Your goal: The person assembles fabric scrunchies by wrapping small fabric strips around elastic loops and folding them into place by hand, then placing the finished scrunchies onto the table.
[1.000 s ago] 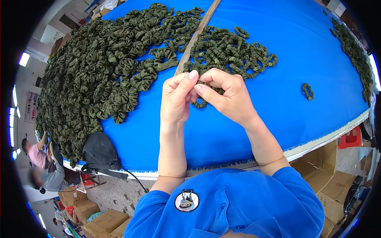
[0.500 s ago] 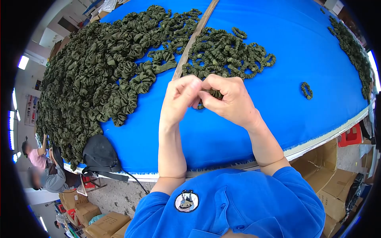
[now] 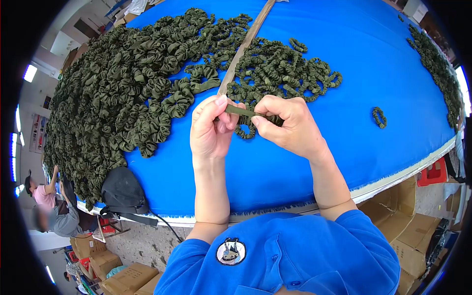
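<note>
Between my two hands a dark green scrunchie (image 3: 239, 111) is pulled out into a flat strip. My left hand (image 3: 211, 127) pinches one end of that strip between thumb and fingers. My right hand (image 3: 289, 123) grips the other end, and part of the scrunchie is hidden behind its fingers. Just beyond my hands spreads a pile of small green scrunchies (image 3: 275, 66) on blue cloth. One small scrunchie ring (image 3: 244, 131) shows below the held strip, close to my hands; whether it touches them I cannot tell.
A large heap of wider green scrunchies (image 3: 123, 83) covers the left of the blue table (image 3: 275, 172). A wooden strip (image 3: 248, 39) divides the piles. One loose scrunchie (image 3: 379, 117) lies right. A black bag (image 3: 123, 191) sits at the edge. Two people (image 3: 59, 211) are at far left.
My hands have moved apart, the left one shifting left and turning its fingers upward. The scrunchie between them now shows as a stretched flat strip.
</note>
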A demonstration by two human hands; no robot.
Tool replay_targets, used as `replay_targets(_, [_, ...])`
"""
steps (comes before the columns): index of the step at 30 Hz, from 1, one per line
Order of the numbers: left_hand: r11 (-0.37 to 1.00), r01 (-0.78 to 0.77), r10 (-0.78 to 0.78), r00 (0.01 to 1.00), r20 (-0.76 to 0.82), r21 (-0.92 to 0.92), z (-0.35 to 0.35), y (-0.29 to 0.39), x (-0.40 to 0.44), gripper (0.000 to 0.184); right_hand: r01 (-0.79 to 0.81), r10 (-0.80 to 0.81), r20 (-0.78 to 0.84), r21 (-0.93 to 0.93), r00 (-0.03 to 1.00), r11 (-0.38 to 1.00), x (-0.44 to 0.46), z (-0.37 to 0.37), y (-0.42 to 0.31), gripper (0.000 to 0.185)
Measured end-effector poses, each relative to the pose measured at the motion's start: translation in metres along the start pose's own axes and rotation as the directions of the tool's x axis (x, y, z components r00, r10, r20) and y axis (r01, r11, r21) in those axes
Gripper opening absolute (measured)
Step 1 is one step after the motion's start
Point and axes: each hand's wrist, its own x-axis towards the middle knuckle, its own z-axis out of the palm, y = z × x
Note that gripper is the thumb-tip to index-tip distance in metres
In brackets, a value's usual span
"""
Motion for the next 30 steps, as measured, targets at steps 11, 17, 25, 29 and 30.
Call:
replay_targets(11, [0.837,0.062,-0.095,0.995,0.033,0.543,0.015,0.000,-0.005,0.024,0.061,-0.059,-0.129,0.010,0.990,0.998,0.001,0.010,-0.004,0.009])
replay_targets(17, [0.926,0.075,-0.052,0.996,-0.071,0.371,0.019,-0.006,-0.006,0.024,0.059,-0.069,-0.078,-0.120,0.995,0.991,0.001,0.006,-0.002,0.011])
replay_targets(25, [0.991,-0.103,0.102,0.995,-0.023,-0.085,0.014,-0.004,-0.001,0.024,0.114,-0.123,-0.106,-0.092,0.987,0.989,0.000,0.002,-0.002,0.013])
replay_targets(29, [0.998,-0.069,0.069,0.998,0.011,-0.016,0.006,-0.005,0.000,0.020,0.110,-0.120,-0.122,-0.086,0.985,0.990,-0.002,0.003,0.000,0.013])
replay_targets(30, [0.998,-0.020,0.019,1.000,0.019,0.059,0.004,-0.006,-0.001,0.019,0.103,-0.113,-0.129,-0.078,0.985,0.992,-0.002,0.004,0.000,0.013])
